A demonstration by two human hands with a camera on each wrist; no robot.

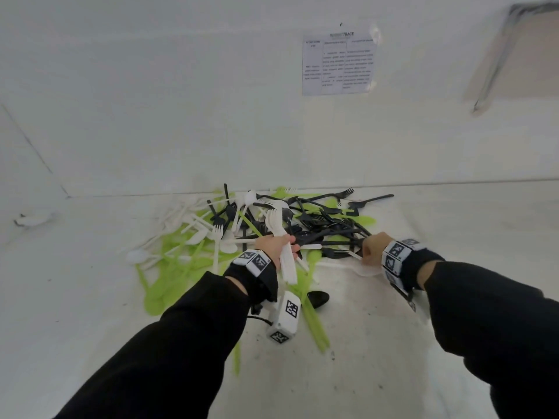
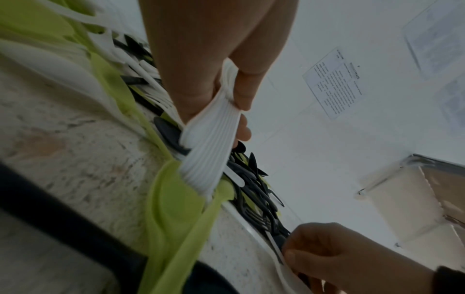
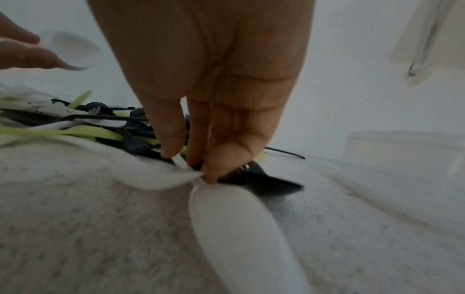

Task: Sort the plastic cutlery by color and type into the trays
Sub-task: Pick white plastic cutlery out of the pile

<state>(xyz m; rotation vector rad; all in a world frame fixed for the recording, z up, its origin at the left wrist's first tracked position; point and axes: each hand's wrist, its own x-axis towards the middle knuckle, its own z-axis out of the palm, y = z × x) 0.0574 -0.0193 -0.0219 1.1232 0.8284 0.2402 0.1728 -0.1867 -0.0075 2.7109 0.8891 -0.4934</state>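
A tangled pile of white, lime-green and black plastic cutlery [image 1: 260, 225] lies on the white table against the wall. My left hand [image 1: 276, 244] grips a stacked bundle of white forks [image 1: 284, 252] [image 2: 211, 153], tines pointing up and away. My right hand [image 1: 373, 244] [image 3: 198, 159] reaches down at the pile's right edge and pinches the handle of a white spoon [image 3: 234, 224] [image 1: 361, 269] among black forks [image 3: 264, 179]. In the left wrist view the right hand [image 2: 334, 256] shows at the lower right.
A loose black spoon [image 1: 317, 297] and green pieces [image 1: 316, 325] lie near the front. A printed sheet [image 1: 338, 63] hangs on the wall. A clear box [image 1: 520, 52] stands at the upper right. No trays show.
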